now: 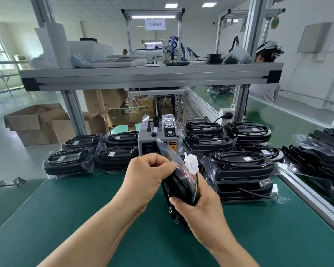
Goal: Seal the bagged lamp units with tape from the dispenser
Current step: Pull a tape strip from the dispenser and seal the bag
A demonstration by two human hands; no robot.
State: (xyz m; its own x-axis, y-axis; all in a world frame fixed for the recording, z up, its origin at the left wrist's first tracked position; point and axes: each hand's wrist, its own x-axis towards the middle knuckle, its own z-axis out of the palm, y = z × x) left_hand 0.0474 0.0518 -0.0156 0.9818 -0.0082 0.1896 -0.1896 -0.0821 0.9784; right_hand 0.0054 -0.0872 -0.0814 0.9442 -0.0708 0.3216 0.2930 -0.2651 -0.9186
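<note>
1. A person holds one bagged lamp unit [178, 186] on edge above a green table [69, 214].
2. The left hand [146, 177] curls its fingers over the unit's top, pinching the clear bag.
3. The right hand [198, 212] grips the unit's lower side, fingers wrapped around it.
4. A grey tape dispenser [158, 135] stands just behind, between stacks of bagged lamps [239, 149].

Open cardboard boxes [37, 122] on floor [6, 162], yellow chair back [128, 114], white hanging sign [155, 24], aluminium shelf [152, 75]
</note>
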